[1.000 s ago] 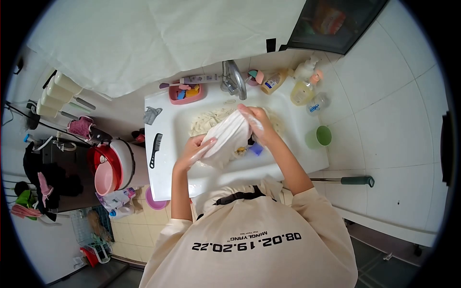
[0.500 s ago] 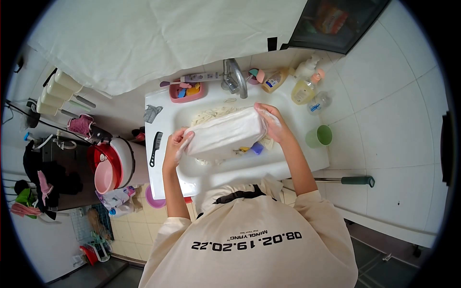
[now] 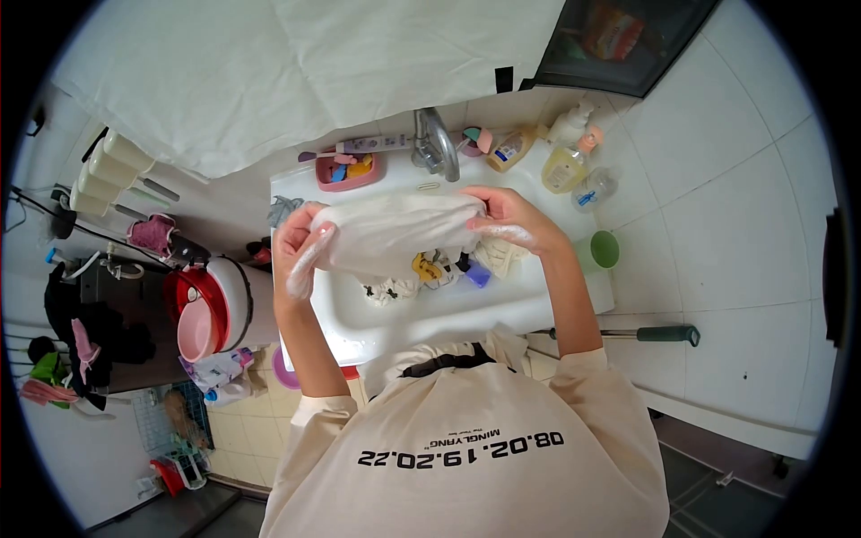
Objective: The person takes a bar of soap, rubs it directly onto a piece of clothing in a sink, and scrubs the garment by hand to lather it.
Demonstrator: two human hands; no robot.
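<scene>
A white wet cloth (image 3: 390,235) is stretched between my two hands over the white sink (image 3: 430,322). My left hand (image 3: 301,247) pinches its left end, with foam on the skin near the thumb. At the cloth's right end, my right hand (image 3: 513,220) grips it between thumb and fingers, foam on that hand too. Below the cloth in the basin lie a cream cloth (image 3: 499,255), a patterned cloth with a yellow patch (image 3: 428,266), a purple-blue piece (image 3: 477,274) and a white cloth with dark marks (image 3: 392,291).
Behind the basin stands a faucet (image 3: 437,148). A pink tray (image 3: 352,171) of small items sits at the back left, and a grey cloth (image 3: 283,210) lies below it. Soap bottles (image 3: 563,169) and a green cup (image 3: 599,251) are on the right.
Both hands have moved apart and the cloth, bunched at first, is now spread wide and raised. My left hand has shifted up and left, hiding the black comb; more of the items below show.
</scene>
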